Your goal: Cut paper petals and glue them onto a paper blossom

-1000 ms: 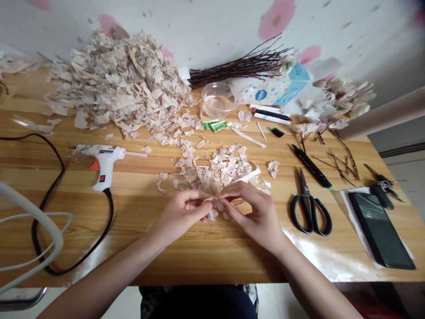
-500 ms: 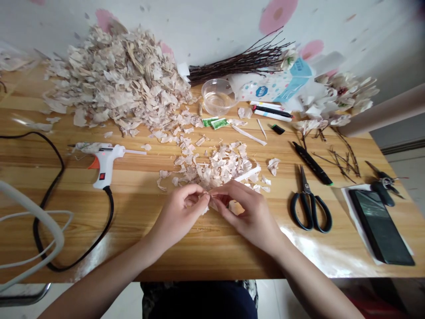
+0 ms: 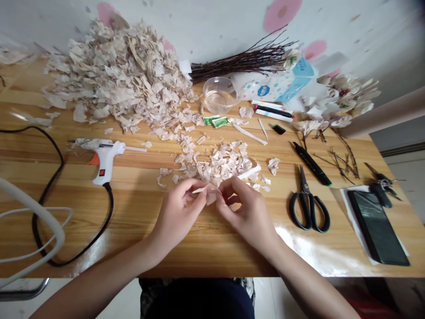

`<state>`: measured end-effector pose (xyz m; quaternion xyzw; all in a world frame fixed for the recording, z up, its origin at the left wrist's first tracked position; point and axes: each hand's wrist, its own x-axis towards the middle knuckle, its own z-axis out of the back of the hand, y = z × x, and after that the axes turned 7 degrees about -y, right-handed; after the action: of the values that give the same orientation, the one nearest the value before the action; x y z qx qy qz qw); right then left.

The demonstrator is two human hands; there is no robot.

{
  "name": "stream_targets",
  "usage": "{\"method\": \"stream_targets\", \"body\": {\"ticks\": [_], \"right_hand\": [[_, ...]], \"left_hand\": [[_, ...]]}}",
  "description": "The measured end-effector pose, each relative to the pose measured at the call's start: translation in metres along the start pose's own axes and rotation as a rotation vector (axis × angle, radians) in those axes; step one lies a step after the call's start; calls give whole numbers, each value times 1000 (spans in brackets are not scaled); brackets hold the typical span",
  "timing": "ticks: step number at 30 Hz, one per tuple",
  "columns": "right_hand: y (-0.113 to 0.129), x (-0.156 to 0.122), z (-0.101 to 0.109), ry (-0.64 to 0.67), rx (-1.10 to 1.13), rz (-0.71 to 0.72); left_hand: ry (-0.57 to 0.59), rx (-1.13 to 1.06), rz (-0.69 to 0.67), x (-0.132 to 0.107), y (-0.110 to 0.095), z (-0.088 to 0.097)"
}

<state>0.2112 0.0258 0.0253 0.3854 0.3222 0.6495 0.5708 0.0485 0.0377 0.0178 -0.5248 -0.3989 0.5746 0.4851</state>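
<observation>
Between my two hands is a thin, pale, papery flake [image 3: 211, 195], like a dry husk or petal. My left hand [image 3: 182, 208] pinches its left side between thumb and fingers. On the other side, the fingertips of my right hand [image 3: 244, 208] are closed on its right edge. Just beyond my fingers lies a small heap of similar pale pieces [image 3: 226, 161], partly covered by my hands. A far larger pile of dry papery flakes [image 3: 122, 79] rises at the back left.
A white glue gun [image 3: 105, 157] with a black cord lies left. Black-handled scissors [image 3: 308, 204], a black marker [image 3: 312, 164] and a phone [image 3: 376, 226] are on the right. Behind stand a clear plastic bowl [image 3: 219, 97], a bundle of dark twigs [image 3: 242, 62] and pale flowers [image 3: 345, 97].
The flake, mostly hidden between my fingertips before, now shows spread out between them. My fingertips have moved slightly apart. The view has shifted a little.
</observation>
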Motion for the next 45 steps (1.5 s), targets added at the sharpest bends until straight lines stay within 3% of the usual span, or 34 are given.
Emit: {"method": "stream_targets", "body": {"ticks": [3,8,17,23,30,33,36,39,42,45], "right_hand": [[0,1,-1,-1,-52,8],[2,3,-1,13,-24,-16],[4,0,-6,-66,-77,14],[1,4,-3,-75,-47,168],[-4,0,-6,-91,52,-72],[-1,1,-5,-39,77,-87],[2,6,10,22,45,-67],[-7,2,42,-152,-188,-162],[-35,-19,82,-402,-632,-325],[-73,-51,111,-404,-925,-513]], "left_hand": [[-28,156,-124,-2,2,1],[-53,238,-200,-4,2,1],[-31,-22,-72,-2,5,-5],[-63,133,-279,-3,7,-3],[-42,13,-190,-3,10,-6],[-62,54,-213,-2,10,-5],[-77,87,-212,-2,9,-3],[-129,125,-225,-1,8,-1],[-188,162,-288,-1,6,1],[-222,195,-368,-3,2,4]]}}
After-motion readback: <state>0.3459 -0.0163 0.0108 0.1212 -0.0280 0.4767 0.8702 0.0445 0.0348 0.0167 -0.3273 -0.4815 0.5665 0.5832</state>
